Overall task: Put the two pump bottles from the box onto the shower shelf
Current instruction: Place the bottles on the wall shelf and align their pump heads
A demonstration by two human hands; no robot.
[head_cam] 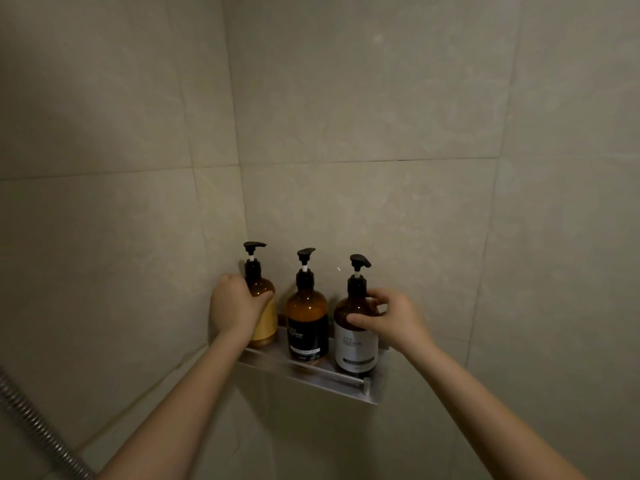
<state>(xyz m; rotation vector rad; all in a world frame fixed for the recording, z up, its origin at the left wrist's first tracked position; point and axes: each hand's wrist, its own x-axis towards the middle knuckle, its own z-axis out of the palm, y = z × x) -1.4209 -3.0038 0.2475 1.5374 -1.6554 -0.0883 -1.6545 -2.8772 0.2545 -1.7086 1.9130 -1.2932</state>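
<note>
The left bottle (260,289) in front of you is amber brown with a yellow label. The middle bottle (307,308) is the same amber, and its black label carries white lettering and a pale band near the bottom. The right bottle (353,344) is a darker amber, with a white label, grey print and a grey band low down. All three have black pump heads (254,245) on white stems. The shelf (311,373) is brushed silver-grey metal. The wall tiles (346,98) around you are beige with faint cloudy mottling and thin dark grout lines. The shower hose (34,420) is silver with a ribbed spiral pattern.
</note>
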